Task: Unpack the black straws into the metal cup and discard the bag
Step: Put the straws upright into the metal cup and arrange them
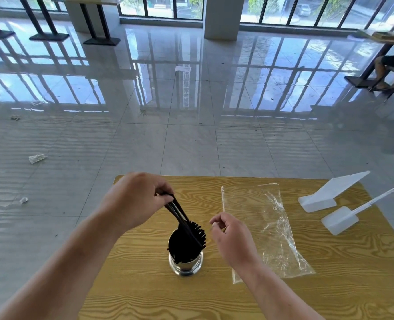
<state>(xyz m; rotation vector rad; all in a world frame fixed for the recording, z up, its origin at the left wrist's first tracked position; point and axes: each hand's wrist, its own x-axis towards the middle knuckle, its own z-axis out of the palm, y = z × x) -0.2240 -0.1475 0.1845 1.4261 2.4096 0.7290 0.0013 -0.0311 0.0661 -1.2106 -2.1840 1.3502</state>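
Observation:
A metal cup (186, 265) stands on the wooden table (145, 285), filled with black straws (197, 230) leaning to the right. My left hand (136, 199) is above and left of the cup and pinches a few black straws by their top ends, their lower ends reaching into the cup. My right hand (228, 234) hovers just right of the cup with fingers loosely curled and nothing in it. The clear plastic bag (267, 229) lies flat and crumpled on the table, to the right of my right hand.
Two white plastic scoop-like pieces (325, 197) (343, 219) lie at the table's far right. Beyond the table is a glossy tiled floor with scraps of paper (36, 158). A seated person (392, 65) is at the far right.

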